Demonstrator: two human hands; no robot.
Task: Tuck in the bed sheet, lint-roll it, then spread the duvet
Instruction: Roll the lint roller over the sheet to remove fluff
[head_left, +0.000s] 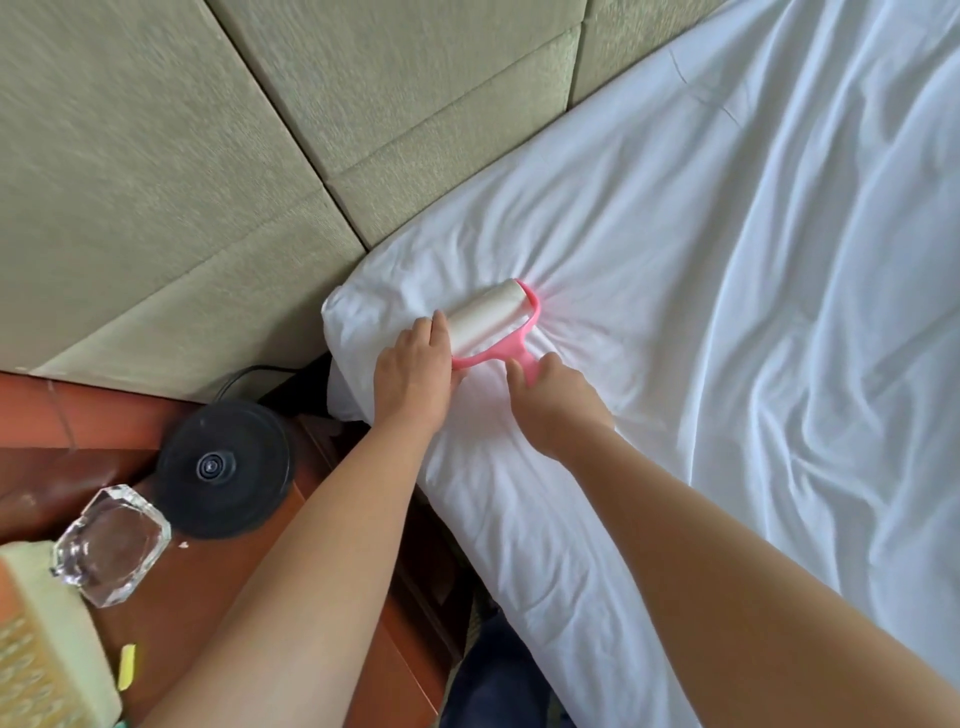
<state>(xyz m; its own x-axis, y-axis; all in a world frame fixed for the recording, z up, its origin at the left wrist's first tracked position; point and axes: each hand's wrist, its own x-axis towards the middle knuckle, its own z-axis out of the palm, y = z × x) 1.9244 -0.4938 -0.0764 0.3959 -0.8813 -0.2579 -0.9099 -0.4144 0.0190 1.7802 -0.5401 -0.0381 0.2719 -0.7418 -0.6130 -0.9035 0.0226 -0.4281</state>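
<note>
A pink lint roller (493, 322) with a white sticky drum lies on the white bed sheet (701, 260) near the mattress corner by the headboard. My right hand (556, 405) grips the roller's pink handle. My left hand (415, 374) rests on the left end of the drum and frame, fingers touching it. The sheet is wrinkled, with folds running across the right side. No duvet is in view.
A padded beige headboard (234, 130) fills the upper left. A wooden nightstand (218, 587) to the left holds a black round kettle base (226, 467), a glass ashtray (111, 545) and a pale box (47, 649). A black cable (260, 371) runs behind.
</note>
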